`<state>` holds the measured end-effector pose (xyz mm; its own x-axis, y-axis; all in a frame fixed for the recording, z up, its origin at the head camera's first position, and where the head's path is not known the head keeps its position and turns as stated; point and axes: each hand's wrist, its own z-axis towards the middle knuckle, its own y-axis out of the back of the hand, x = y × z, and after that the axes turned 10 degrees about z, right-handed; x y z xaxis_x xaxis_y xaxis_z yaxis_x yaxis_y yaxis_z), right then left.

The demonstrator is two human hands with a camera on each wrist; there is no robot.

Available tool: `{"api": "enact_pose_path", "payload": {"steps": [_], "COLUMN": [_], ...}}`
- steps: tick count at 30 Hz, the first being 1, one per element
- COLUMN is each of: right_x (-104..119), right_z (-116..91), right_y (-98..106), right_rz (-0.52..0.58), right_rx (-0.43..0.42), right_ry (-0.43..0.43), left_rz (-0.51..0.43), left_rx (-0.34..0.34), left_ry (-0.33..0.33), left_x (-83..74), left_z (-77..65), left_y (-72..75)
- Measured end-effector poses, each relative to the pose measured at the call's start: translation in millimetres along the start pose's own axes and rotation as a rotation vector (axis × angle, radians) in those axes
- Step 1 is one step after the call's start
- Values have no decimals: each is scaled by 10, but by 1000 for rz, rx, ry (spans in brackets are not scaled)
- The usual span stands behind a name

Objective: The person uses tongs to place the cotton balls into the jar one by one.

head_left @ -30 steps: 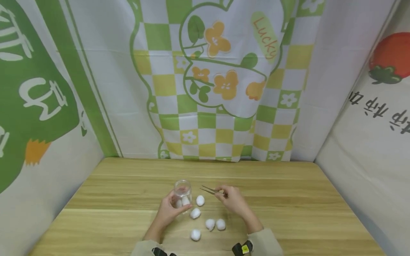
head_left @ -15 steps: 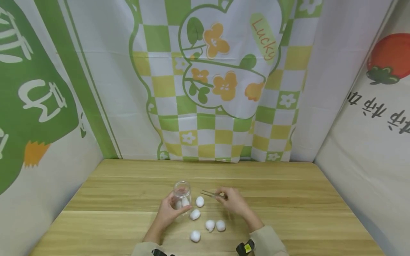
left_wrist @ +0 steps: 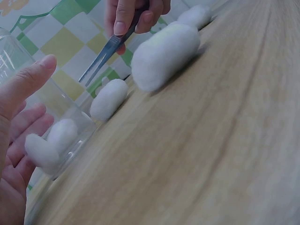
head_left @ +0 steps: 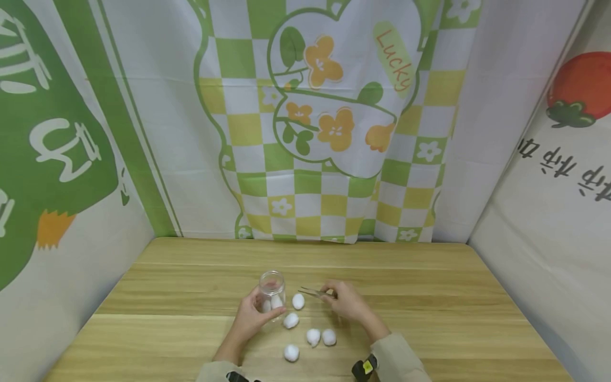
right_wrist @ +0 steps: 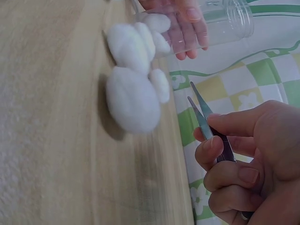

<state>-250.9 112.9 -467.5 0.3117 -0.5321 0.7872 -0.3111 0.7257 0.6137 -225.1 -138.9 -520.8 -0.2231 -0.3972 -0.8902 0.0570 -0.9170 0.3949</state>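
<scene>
My left hand (head_left: 251, 315) grips a clear, lidless jar (head_left: 272, 284) that stands upright on the table. Two cotton balls (left_wrist: 52, 143) lie at the bottom of the jar in the left wrist view. Between thumb and fingers my right hand (head_left: 347, 300) pinches metal tweezers (head_left: 315, 291). Their tips point left toward the jar and stand slightly apart, with nothing between them. Just below the tips in the head view is the nearest loose cotton ball (head_left: 298, 301). Another cotton ball (head_left: 291, 320) sits right of the left thumb.
Closer to the front, two cotton balls lie side by side, the left one (head_left: 313, 336) and the right one (head_left: 329, 337). A further cotton ball (head_left: 291, 353) is nearest the front. The wooden table (head_left: 410, 276) ends at a patterned curtain (head_left: 305, 196) behind.
My right hand and the tweezers have lowered slightly toward the nearest loose cotton ball, their tips coming closer together. The left hand and jar stay in place.
</scene>
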Motion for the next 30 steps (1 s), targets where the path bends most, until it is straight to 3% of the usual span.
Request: {"api": "enact_pose_path", "payload": {"steps": [9, 19, 30], "right_x": [-39, -40, -51], "right_z": [30, 10, 20], "right_y": [-21, -44, -60], "right_rz": [13, 54, 79], "right_rx": [53, 83, 101], "right_ry": [-53, -124, -139], "left_rz": [-14, -11, -7], "left_rx": [17, -10, -4], "left_ry": [-13, 21, 4], "left_x": [12, 16, 26], "left_z": [-2, 2, 4], "left_y": [10, -17, -9]}}
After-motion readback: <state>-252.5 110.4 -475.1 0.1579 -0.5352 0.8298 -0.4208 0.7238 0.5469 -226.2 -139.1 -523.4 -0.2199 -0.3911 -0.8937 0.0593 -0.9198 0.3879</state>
